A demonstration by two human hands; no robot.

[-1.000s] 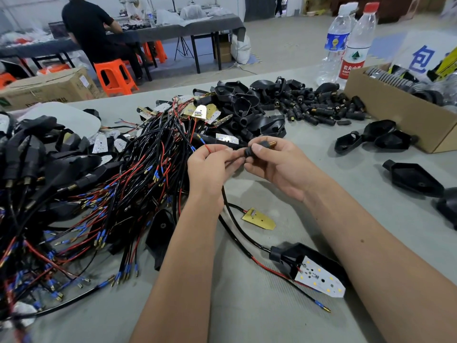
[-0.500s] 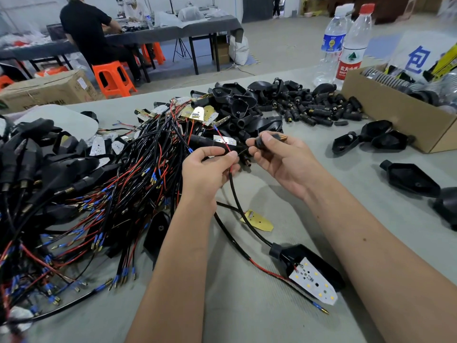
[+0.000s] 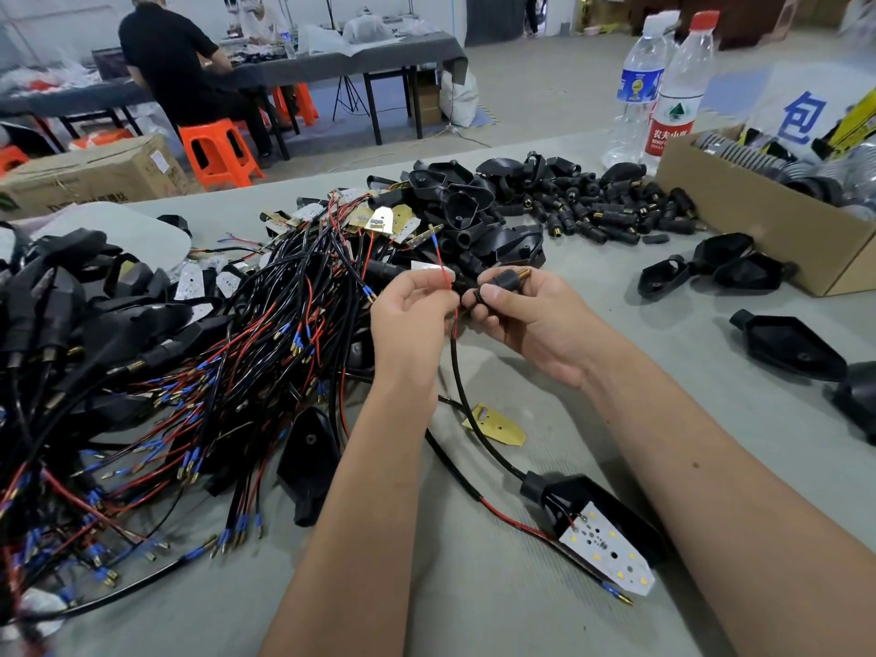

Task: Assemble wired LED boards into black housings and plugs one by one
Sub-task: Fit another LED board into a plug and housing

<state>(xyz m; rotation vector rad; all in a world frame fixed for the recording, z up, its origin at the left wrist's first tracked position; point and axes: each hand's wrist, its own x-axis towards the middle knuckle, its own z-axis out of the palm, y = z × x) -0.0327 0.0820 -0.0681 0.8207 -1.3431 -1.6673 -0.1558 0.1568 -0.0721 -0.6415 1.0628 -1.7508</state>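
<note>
Now your hands have lifted a bit, and the thin red wire (image 3: 444, 272) sticks up. Near you lies the flat white LED board (image 3: 609, 552) in its smooth black housing (image 3: 630, 509). Your left hand (image 3: 410, 308) pinches the wire; your right hand (image 3: 535, 320) grips the round black plug (image 3: 500, 283). Threading comes next, I think.

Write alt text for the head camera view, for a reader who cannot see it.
Over a grey table, a person's right hand holds a small black plug while the left hand pinches a thin red wire. A black housing holding a white LED board lies nearer, with a tangle of wires to the left.
</note>
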